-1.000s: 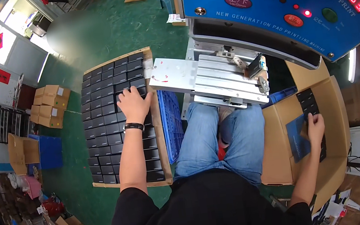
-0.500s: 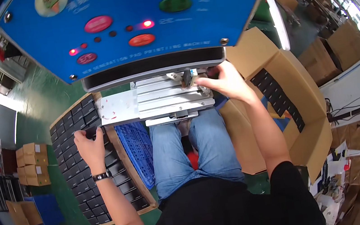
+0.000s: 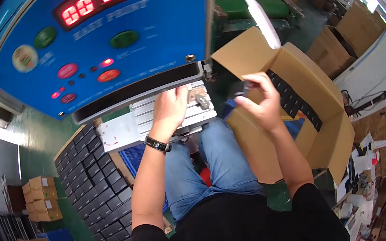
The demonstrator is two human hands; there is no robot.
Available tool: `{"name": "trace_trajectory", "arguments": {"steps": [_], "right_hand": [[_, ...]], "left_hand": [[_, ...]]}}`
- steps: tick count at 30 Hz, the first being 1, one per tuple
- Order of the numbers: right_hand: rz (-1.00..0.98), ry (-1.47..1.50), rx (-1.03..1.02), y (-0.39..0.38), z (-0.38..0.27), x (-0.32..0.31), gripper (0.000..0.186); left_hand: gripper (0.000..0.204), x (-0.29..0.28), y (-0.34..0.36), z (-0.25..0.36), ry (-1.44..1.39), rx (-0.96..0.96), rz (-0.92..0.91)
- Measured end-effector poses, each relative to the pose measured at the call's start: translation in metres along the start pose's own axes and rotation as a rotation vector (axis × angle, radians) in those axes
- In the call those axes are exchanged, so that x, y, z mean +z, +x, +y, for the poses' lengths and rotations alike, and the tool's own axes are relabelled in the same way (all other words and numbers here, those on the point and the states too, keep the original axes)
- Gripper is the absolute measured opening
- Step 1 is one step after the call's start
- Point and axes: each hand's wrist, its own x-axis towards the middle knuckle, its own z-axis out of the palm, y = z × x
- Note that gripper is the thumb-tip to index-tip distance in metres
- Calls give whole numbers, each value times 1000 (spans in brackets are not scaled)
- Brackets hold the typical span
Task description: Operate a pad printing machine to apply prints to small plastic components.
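My right hand [image 3: 263,99] is beside the open carton, thumb and fingers closed on a small black box [image 3: 239,89] that is blurred by motion. My left hand [image 3: 171,109], with a dark wristband, is over the slotted metal bed [image 3: 146,119] of a blue pad printing machine [image 3: 96,50]. Its fingers are bent together, their tips at the machine's lower edge, and whatever they hold is hidden. A small metal fixture [image 3: 202,101] is mounted on the bed just right of that hand. Rows of black boxes [image 3: 97,189] lie on a board to the left.
The open cardboard carton [image 3: 317,80] at right has a row of black boxes [image 3: 292,100] along its inside. A blue plastic crate [image 3: 132,158] is between the board and my legs. A white lamp bar [image 3: 257,12] slants down beside the machine. Stacked cartons [image 3: 42,199] are at far left.
My left hand has moved right, from the black boxes to the metal bed. My right hand has left the fixture and moved right with a black box. The view has also shifted.
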Motion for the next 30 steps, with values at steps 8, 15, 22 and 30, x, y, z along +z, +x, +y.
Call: {"name": "trace_trajectory", "arguments": {"steps": [8, 15, 22, 30], "right_hand": [[598, -350, 410, -122, 127, -178, 29], [339, -1037, 947, -159, 174, -234, 49], [104, -1182, 939, -135, 185, -198, 59], [-215, -848, 581, -140, 165, -215, 48]], "left_hand": [[37, -7, -11, 6, -125, -196, -267], [25, -27, -65, -34, -106, -42, 34], [21, -107, -147, -79, 75, -305, 386], [34, -191, -214, -173, 656, -582, 591]]}}
